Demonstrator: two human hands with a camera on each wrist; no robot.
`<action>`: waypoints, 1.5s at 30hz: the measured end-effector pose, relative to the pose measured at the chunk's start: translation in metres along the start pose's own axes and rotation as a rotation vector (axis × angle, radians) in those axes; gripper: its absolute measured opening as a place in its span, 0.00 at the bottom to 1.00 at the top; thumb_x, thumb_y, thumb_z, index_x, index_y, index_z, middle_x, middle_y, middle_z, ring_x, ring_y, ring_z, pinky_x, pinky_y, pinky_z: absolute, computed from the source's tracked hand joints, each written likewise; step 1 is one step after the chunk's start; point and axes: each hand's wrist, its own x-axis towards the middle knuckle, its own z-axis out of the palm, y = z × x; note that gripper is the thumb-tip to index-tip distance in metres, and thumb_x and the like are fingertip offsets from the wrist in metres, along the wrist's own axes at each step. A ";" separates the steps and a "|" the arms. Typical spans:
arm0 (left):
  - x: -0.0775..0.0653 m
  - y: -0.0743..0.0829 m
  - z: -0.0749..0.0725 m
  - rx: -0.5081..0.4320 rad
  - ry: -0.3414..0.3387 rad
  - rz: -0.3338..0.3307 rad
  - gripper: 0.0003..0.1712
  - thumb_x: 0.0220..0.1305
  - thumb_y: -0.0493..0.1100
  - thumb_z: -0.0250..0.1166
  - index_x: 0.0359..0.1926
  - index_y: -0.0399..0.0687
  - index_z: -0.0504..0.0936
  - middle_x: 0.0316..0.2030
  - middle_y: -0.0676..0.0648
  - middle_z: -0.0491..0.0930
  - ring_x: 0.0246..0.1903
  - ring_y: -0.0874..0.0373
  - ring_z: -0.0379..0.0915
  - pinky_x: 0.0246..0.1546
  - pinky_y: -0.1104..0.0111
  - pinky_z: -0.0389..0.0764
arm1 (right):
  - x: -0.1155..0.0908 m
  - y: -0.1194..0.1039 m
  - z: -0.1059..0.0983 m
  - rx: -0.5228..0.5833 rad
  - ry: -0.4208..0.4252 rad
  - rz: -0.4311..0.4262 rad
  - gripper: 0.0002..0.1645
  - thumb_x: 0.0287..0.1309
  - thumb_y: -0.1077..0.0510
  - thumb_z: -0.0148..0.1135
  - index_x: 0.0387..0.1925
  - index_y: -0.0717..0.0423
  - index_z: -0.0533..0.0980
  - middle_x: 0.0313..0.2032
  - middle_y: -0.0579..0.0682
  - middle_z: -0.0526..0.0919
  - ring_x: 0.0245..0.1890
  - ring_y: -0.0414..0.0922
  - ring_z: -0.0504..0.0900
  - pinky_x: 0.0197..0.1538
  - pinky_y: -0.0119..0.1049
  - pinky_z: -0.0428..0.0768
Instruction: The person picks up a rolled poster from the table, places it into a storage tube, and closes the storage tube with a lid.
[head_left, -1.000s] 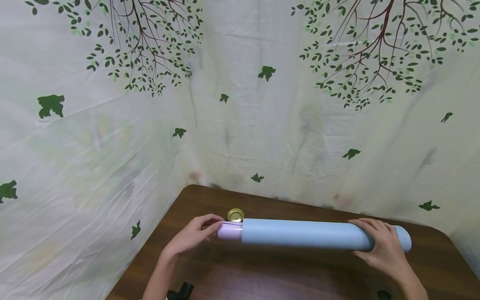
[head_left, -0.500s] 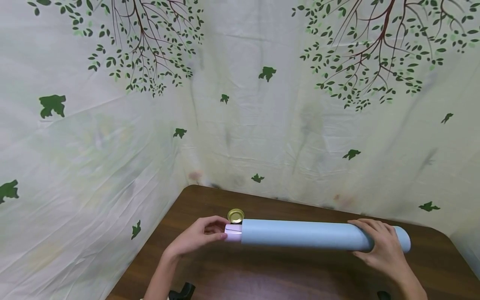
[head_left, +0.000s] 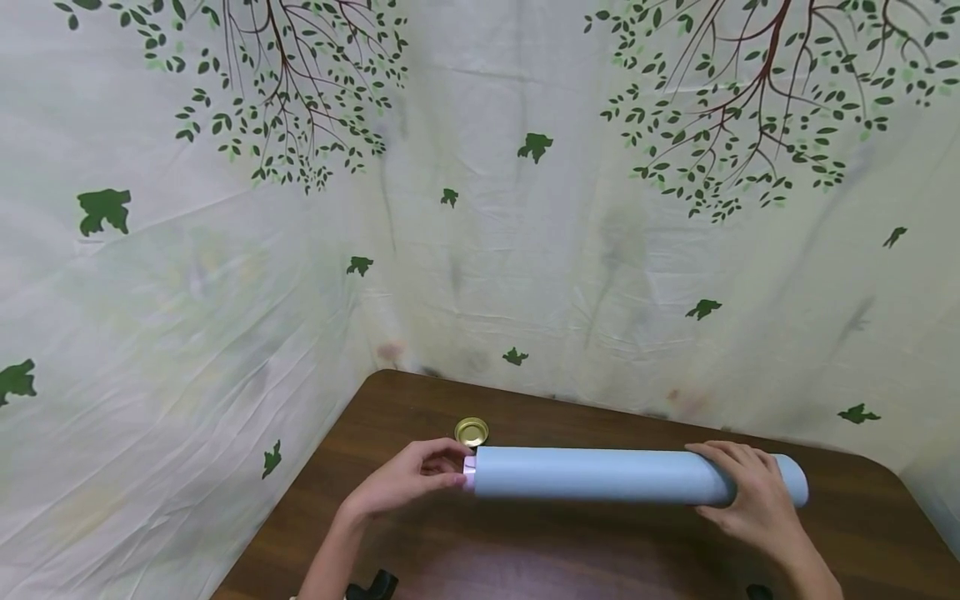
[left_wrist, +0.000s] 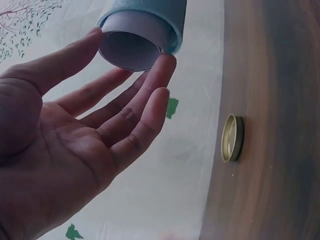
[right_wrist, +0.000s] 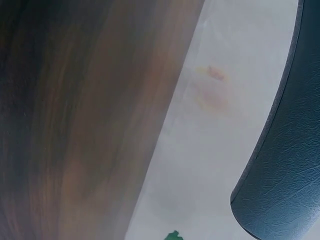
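A long light-blue tube [head_left: 585,476] is held level over the table, its textured surface close up in the right wrist view. My right hand [head_left: 753,487] grips it near its right end, thumb below and fingers over the top. From the left end a short rim of a pale lilac rolled sheet [head_left: 469,472] sticks out. My left hand [head_left: 411,477] pinches that rim, thumb on one side and fingertips on the other. In the left wrist view the roll [left_wrist: 137,24] shows hollow inside the tube's mouth. The rest of the roll is hidden in the tube.
A gold round lid [head_left: 471,431] lies on the brown wooden table [head_left: 405,400] just behind the tube's left end. A pale cloth [head_left: 480,275] printed with branches and leaves hangs behind the table and along its left side. Dark objects [head_left: 372,586] show at the bottom edge.
The lilac roll has slid rightward into the tube, leaving much less outside. My left hand has moved right with it, and the tube and right hand have shifted slightly left and down.
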 end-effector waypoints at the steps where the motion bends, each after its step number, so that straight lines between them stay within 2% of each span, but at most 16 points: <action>1: 0.001 0.000 0.002 0.003 -0.005 -0.002 0.20 0.71 0.41 0.67 0.60 0.39 0.79 0.49 0.38 0.85 0.44 0.60 0.85 0.48 0.72 0.83 | 0.000 0.000 0.001 0.001 -0.002 -0.003 0.57 0.08 0.63 0.91 0.56 0.51 0.81 0.49 0.54 0.84 0.49 0.52 0.74 0.52 0.53 0.63; 10: 0.004 -0.001 0.006 -0.001 -0.022 -0.003 0.20 0.71 0.41 0.67 0.60 0.39 0.79 0.50 0.39 0.85 0.45 0.64 0.85 0.49 0.72 0.82 | -0.001 0.000 0.005 0.000 -0.003 -0.009 0.58 0.07 0.63 0.91 0.56 0.50 0.82 0.48 0.53 0.84 0.48 0.52 0.75 0.53 0.54 0.63; 17: 0.004 -0.002 0.007 -0.018 -0.040 0.015 0.22 0.73 0.39 0.64 0.63 0.31 0.77 0.51 0.34 0.85 0.45 0.67 0.84 0.49 0.73 0.82 | 0.001 0.000 0.004 0.004 0.006 -0.016 0.58 0.06 0.64 0.91 0.55 0.51 0.82 0.48 0.53 0.84 0.48 0.52 0.75 0.53 0.53 0.63; 23: 0.001 -0.001 0.003 -0.018 -0.042 0.004 0.22 0.75 0.41 0.63 0.64 0.36 0.77 0.55 0.36 0.84 0.49 0.67 0.84 0.52 0.73 0.81 | 0.002 -0.001 0.003 0.004 0.018 -0.013 0.57 0.06 0.63 0.91 0.55 0.51 0.82 0.48 0.54 0.84 0.49 0.52 0.75 0.53 0.53 0.63; 25: -0.001 -0.001 0.000 -0.011 -0.031 -0.002 0.21 0.76 0.41 0.62 0.64 0.36 0.77 0.56 0.36 0.84 0.50 0.64 0.84 0.53 0.73 0.81 | 0.002 -0.001 0.002 0.000 0.025 -0.011 0.56 0.07 0.62 0.91 0.55 0.51 0.82 0.49 0.54 0.84 0.49 0.52 0.75 0.53 0.53 0.62; 30: -0.005 -0.002 -0.005 0.023 0.029 -0.010 0.21 0.76 0.42 0.62 0.62 0.35 0.78 0.55 0.35 0.83 0.53 0.45 0.84 0.52 0.71 0.83 | 0.000 0.002 -0.001 -0.019 0.047 -0.004 0.55 0.07 0.60 0.91 0.54 0.50 0.82 0.48 0.54 0.84 0.48 0.52 0.74 0.52 0.53 0.62; 32: -0.005 -0.003 -0.006 0.080 0.067 -0.024 0.21 0.75 0.43 0.64 0.62 0.36 0.79 0.55 0.35 0.83 0.53 0.41 0.83 0.51 0.71 0.83 | -0.002 0.003 -0.002 -0.022 0.053 0.004 0.55 0.08 0.60 0.91 0.54 0.50 0.82 0.48 0.55 0.84 0.48 0.52 0.74 0.52 0.53 0.62; 34: -0.004 -0.006 -0.005 0.174 0.112 -0.044 0.21 0.74 0.44 0.65 0.61 0.38 0.79 0.54 0.37 0.83 0.53 0.41 0.83 0.51 0.67 0.83 | -0.003 0.004 -0.003 -0.020 0.055 0.008 0.55 0.08 0.61 0.91 0.54 0.50 0.82 0.48 0.55 0.84 0.48 0.53 0.74 0.53 0.54 0.62; 39: 0.001 -0.018 0.002 0.441 0.208 -0.073 0.23 0.71 0.44 0.68 0.61 0.37 0.78 0.59 0.37 0.81 0.60 0.39 0.77 0.60 0.49 0.78 | -0.004 0.004 -0.004 -0.013 0.052 0.012 0.56 0.09 0.62 0.90 0.56 0.49 0.82 0.49 0.56 0.84 0.48 0.54 0.75 0.53 0.54 0.62; 42: 0.005 -0.023 0.008 0.523 0.240 -0.095 0.26 0.69 0.42 0.69 0.63 0.34 0.77 0.63 0.33 0.76 0.66 0.35 0.71 0.64 0.38 0.71 | -0.003 0.005 -0.005 -0.011 0.053 0.014 0.55 0.09 0.60 0.91 0.56 0.50 0.82 0.49 0.56 0.84 0.48 0.54 0.75 0.54 0.54 0.62; 45: 0.010 -0.030 0.014 0.579 0.257 -0.130 0.29 0.69 0.40 0.69 0.66 0.32 0.74 0.68 0.30 0.71 0.69 0.33 0.67 0.64 0.31 0.65 | -0.003 0.006 -0.007 -0.009 0.051 0.015 0.55 0.10 0.60 0.91 0.56 0.51 0.82 0.49 0.57 0.84 0.48 0.55 0.75 0.53 0.55 0.62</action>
